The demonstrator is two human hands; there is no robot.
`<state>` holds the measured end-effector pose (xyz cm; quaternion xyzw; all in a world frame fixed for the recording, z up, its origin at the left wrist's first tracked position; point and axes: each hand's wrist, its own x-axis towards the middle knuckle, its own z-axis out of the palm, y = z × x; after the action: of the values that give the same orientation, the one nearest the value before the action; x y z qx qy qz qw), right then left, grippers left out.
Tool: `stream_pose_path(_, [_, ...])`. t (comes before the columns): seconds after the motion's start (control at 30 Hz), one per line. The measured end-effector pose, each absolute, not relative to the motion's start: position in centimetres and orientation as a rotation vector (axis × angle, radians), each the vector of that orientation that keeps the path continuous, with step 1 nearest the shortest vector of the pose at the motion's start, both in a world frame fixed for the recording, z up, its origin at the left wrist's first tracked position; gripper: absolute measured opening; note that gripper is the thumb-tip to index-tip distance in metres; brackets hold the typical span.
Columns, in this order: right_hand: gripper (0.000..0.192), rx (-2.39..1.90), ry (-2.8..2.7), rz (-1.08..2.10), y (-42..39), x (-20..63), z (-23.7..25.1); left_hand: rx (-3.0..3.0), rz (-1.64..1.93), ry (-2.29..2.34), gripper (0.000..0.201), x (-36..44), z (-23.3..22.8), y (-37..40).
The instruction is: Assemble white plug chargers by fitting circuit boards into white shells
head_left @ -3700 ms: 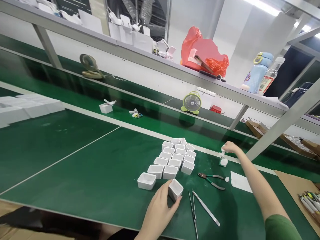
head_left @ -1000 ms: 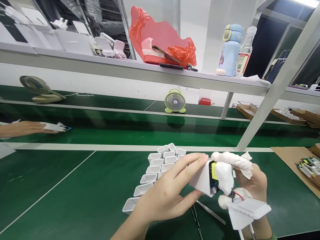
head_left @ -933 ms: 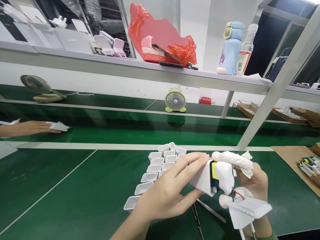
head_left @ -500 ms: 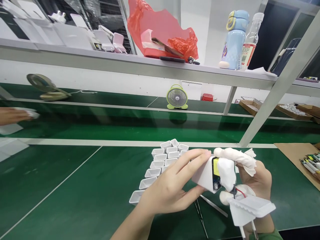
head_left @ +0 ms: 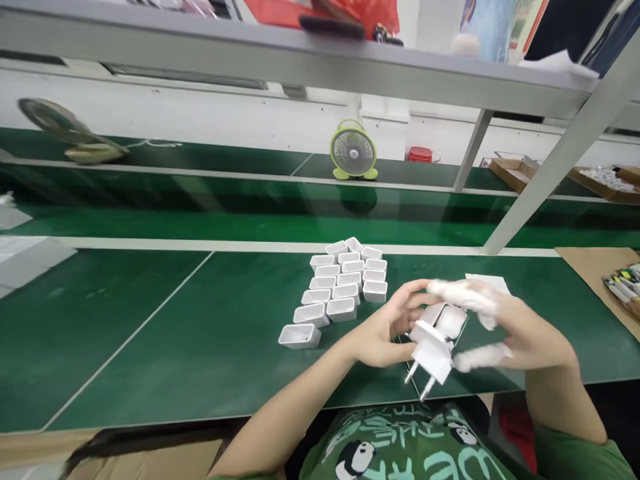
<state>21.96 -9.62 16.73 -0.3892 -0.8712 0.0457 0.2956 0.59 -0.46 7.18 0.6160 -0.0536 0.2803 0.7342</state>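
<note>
Motion blur smears the right hand (head_left: 505, 327) and its white-wrapped fingertips (head_left: 463, 295), so its grip cannot be made out. The white plug adapter (head_left: 434, 347) sits between both hands above the green worktop (head_left: 150, 313), its two pins pointing down toward the person. The left hand (head_left: 395, 327) curls around its left side, holding it. Just beyond stand rows of open white housings (head_left: 340, 283); a green desk fan (head_left: 353, 152) stands farther back.
</note>
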Motion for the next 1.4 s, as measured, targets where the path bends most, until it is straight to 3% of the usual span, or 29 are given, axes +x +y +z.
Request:
stream_pose_path(0.1, [0.042, -1.072, -2.213, 0.291, -10.4, 22.9, 13.3, 1.33, 0.469, -0.083, 0.085, 2.5, 6.1, -0.2])
stream_pose_path(0.27, [0.046, -1.588, -1.739, 0.225, -12.1, 24.7, 4.6, 1.739, 0.586, 0.166, 0.067, 4.1, 4.7, 1.3])
stream_pose_path(0.43, [0.038, -1.723, -1.619, 0.238, -11.7, 24.7, -1.9, 1.934, 0.655, 0.362, 0.051, 6.4, 2.8, 1.1])
stream_pose_path(0.6, [0.054, -1.704, -1.587, 0.233, -12.4, 24.7, -2.6, 2.131, 0.784, 0.398, 0.027, 9.2, 2.4, 0.5])
stream_pose_path(0.8, [0.048, -1.643, -1.576, 0.12, -13.0, 25.0, -3.7, 2.286, 1.041, 0.218, 0.021, 8.3, 1.1, 0.6])
stream_pose_path(1.03, [0.035, -1.54, -1.697, 0.042, -13.0, 25.1, -4.7, 2.232, 1.33, 0.36, 0.013, 7.3, -1.0, -0.4])
stream_pose_path(1.4, [0.033, -1.506, -1.714, 0.014, -13.0, 24.9, -4.0, 1.889, 1.024, 0.464, 0.018, 8.3, -0.7, -0.4])
